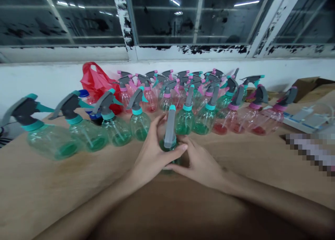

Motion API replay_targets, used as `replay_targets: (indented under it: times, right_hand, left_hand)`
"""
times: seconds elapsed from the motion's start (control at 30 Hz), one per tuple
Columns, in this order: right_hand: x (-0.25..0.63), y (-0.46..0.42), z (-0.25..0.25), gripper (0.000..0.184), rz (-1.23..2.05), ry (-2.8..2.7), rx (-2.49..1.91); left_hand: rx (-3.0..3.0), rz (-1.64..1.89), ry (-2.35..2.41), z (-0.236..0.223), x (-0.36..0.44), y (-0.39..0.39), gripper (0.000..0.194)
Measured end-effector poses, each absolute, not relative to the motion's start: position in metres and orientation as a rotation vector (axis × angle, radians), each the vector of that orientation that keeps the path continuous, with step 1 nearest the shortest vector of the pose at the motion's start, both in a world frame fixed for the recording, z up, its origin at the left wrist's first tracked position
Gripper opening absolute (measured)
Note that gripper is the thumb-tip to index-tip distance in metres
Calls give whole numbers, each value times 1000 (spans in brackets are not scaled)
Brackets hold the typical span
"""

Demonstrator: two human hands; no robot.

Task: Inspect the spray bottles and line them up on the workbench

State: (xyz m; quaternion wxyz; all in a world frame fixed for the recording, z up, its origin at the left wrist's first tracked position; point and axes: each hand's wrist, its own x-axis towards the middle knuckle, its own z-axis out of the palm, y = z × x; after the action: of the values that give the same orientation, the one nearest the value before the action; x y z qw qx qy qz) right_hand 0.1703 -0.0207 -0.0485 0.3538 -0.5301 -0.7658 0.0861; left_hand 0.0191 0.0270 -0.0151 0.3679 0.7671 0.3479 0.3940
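Note:
Both my hands wrap round one green spray bottle (170,132) standing on the wooden table (52,191) right in front of me. My left hand (151,154) grips its body from the left, thumb across the front. My right hand (199,163) holds it from the right and low down. The bottle's grey trigger head with a teal tip points up toward me. Most of its green body is hidden behind my fingers.
Several green (86,128) and pink spray bottles (259,118) stand in rows behind it, reaching the white wall. A red plastic bag (95,81) lies at the back left. A cardboard box (311,86) and a white tray (309,121) sit at the right.

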Motion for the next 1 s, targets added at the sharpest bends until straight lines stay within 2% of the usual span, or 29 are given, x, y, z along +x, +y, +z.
replay_targets:
  times: [0.03, 0.17, 0.27, 0.43, 1.0]
  right_hand:
    - [170, -17, -49, 54, 209, -1978, -1400]
    - [168, 1, -47, 52, 50, -1957, -1445]
    - [163, 18, -43, 56, -122, -1976, -1505]
    - [157, 43, -39, 62, -195, -1927, -1645]
    - [157, 73, -35, 66, -259, -1809, -1773]
  left_hand:
    - [1971, 1000, 905, -20, 11, 27, 75]
    - [1946, 894, 1094, -43, -25, 25, 48]
    - [2010, 791, 1183, -54, -45, 23, 41]
    - [2168, 642, 1215, -61, -53, 20, 36]
    - [2225, 627, 1088, -69, -25, 34, 31]
